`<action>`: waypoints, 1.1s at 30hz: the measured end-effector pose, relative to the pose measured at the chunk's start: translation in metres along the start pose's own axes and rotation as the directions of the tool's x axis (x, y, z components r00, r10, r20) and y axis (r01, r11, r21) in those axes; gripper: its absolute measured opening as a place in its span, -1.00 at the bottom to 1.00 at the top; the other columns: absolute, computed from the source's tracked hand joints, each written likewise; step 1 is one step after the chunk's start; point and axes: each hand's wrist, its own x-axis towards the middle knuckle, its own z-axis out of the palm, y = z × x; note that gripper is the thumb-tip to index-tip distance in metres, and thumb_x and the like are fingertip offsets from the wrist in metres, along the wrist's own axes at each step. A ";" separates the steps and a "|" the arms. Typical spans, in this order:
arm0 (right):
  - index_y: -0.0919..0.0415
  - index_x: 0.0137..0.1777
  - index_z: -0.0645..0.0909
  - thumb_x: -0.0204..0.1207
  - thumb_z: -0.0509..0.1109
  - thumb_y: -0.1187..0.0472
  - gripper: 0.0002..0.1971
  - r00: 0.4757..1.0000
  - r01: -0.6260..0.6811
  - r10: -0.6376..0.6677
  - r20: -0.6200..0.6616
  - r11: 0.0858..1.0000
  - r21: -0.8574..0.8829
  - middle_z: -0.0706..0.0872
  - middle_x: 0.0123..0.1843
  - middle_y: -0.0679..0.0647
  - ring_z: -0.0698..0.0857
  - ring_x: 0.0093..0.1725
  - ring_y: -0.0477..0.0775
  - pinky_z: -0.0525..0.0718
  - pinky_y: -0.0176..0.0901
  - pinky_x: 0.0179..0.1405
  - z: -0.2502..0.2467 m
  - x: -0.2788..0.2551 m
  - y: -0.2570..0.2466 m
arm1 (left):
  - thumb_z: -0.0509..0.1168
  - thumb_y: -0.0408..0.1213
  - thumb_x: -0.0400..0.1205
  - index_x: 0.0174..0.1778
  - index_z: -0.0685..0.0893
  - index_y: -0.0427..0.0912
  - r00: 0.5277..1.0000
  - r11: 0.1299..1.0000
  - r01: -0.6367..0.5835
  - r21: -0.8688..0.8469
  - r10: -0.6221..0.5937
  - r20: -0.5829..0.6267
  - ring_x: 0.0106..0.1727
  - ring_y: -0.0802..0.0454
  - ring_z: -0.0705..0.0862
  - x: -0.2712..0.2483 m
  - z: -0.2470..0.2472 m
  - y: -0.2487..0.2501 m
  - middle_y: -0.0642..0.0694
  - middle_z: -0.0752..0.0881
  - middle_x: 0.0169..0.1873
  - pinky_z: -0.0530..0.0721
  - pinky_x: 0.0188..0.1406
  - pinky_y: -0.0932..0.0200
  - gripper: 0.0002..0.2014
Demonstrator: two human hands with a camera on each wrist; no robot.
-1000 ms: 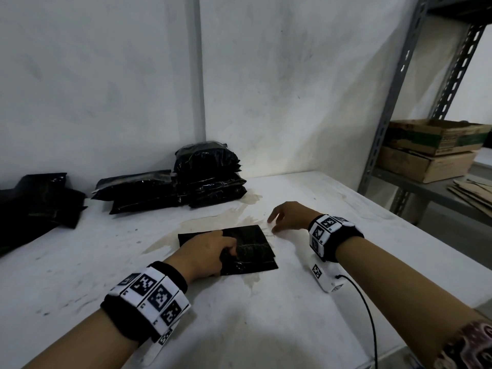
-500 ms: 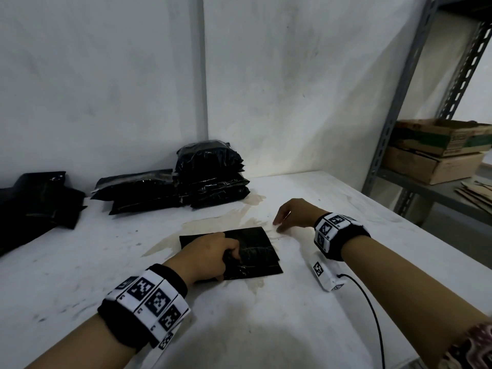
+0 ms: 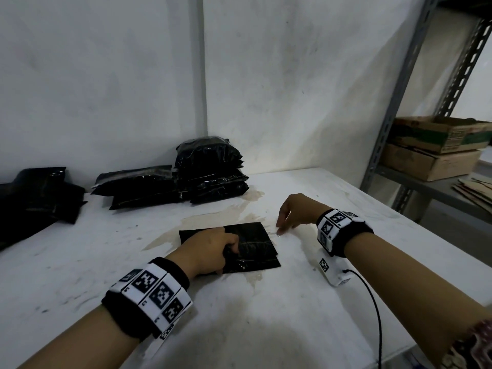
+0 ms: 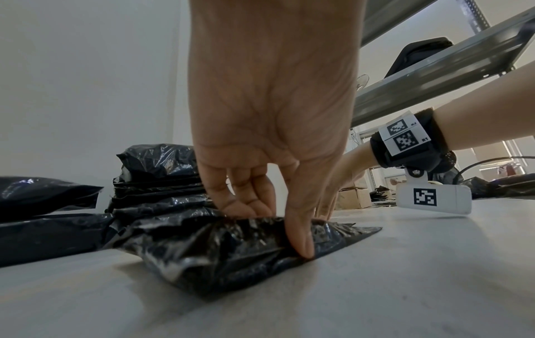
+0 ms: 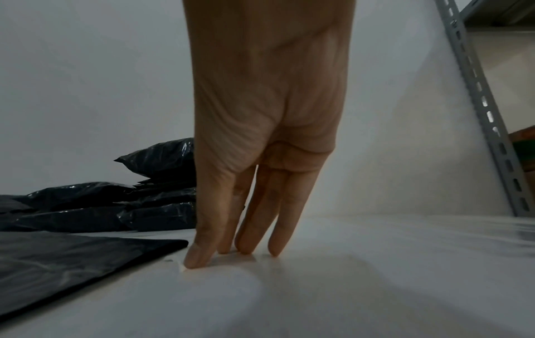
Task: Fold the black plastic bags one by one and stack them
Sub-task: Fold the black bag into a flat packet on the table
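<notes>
A folded black plastic bag lies flat on the white table. My left hand grips its left near part, with fingers curled on top and the thumb pressed at the near edge, as the left wrist view shows on the crinkled bag. My right hand is just right of the bag's far right corner. Its straight fingers touch the bare table beside the bag's edge and hold nothing. A stack of folded black bags stands at the back by the wall.
Flat black packs lie left of the stack, and another black pile sits at the far left. A metal shelf post and cardboard boxes are to the right. A cable hangs from my right wrist.
My right wrist has risen a little, so the fingers now point down at the table beside the bag. The left hand has kept its hold on the bag.
</notes>
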 end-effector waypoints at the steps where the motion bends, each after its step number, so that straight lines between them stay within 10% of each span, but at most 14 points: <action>1: 0.25 -0.17 0.84 0.23 0.71 0.25 -0.80 1.000 0.010 -0.010 0.000 1.000 -0.001 0.83 -0.24 0.02 0.77 -0.22 -0.12 0.74 -0.37 -0.30 0.000 0.000 0.000 | 0.40 -0.45 0.44 0.14 0.63 -0.03 1.000 1.000 -0.003 0.005 0.003 0.001 -0.01 0.04 0.49 0.000 0.000 0.000 0.03 0.48 -0.03 0.40 -0.16 0.28 -0.62; 17: 0.14 -0.21 0.82 0.32 0.61 0.24 -0.94 0.998 0.061 -0.066 -0.020 0.975 -0.212 0.84 -0.19 0.06 0.67 -0.42 -0.06 0.66 -0.33 -0.38 0.004 -0.007 -0.008 | 0.35 -0.47 0.46 0.12 0.62 -0.04 1.000 1.000 -0.003 0.020 0.003 -0.002 -0.02 0.05 0.47 0.000 0.001 0.001 0.01 0.49 -0.01 0.37 -0.17 0.29 -0.65; 33: 0.18 -0.10 0.79 0.28 0.63 0.23 -0.80 0.991 0.107 -0.130 -0.015 0.869 -0.483 0.80 -0.02 0.06 0.72 0.01 0.09 0.63 -0.17 -0.10 0.018 -0.006 -0.022 | 0.37 -0.47 0.45 0.13 0.62 -0.06 1.000 0.999 0.006 0.033 -0.006 -0.005 0.10 -0.04 0.56 -0.002 0.001 0.003 0.01 0.49 0.00 0.44 -0.11 0.24 -0.64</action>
